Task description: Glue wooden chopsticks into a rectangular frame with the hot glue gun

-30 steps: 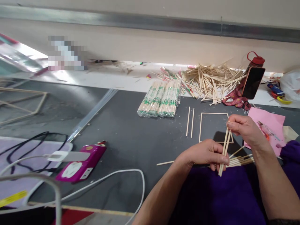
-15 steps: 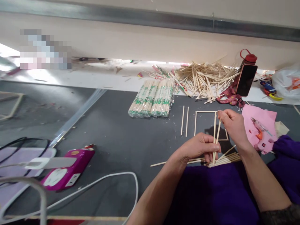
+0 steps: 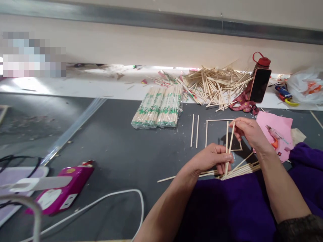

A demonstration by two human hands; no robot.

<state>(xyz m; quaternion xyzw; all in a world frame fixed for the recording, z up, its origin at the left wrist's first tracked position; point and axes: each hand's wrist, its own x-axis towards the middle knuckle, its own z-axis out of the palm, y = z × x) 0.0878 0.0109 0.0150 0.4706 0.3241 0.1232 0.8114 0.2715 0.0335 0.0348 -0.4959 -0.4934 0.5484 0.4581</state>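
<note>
My left hand (image 3: 210, 159) is closed round the lower ends of a few thin wooden sticks (image 3: 229, 141) held upright. My right hand (image 3: 248, 131) pinches their upper ends. Behind the hands a square frame of sticks (image 3: 207, 132) lies flat on the dark table, with two loose parallel sticks (image 3: 194, 130) to its left. More sticks (image 3: 242, 169) lie fanned out by my lap on a purple cloth (image 3: 227, 208).
Wrapped stick bundles (image 3: 157, 111) and a loose stick pile (image 3: 214, 85) lie further back. A phone (image 3: 259, 85) leans on a red-capped bottle (image 3: 262, 62). Pink paper (image 3: 277, 132) with a glue gun is right. A magenta power strip (image 3: 60, 191) and white cable (image 3: 101, 201) are left.
The view has shifted left and slightly down. My hands have lowered the upright sticks toward the fanned pile, and the right hand slid along their tops.
</note>
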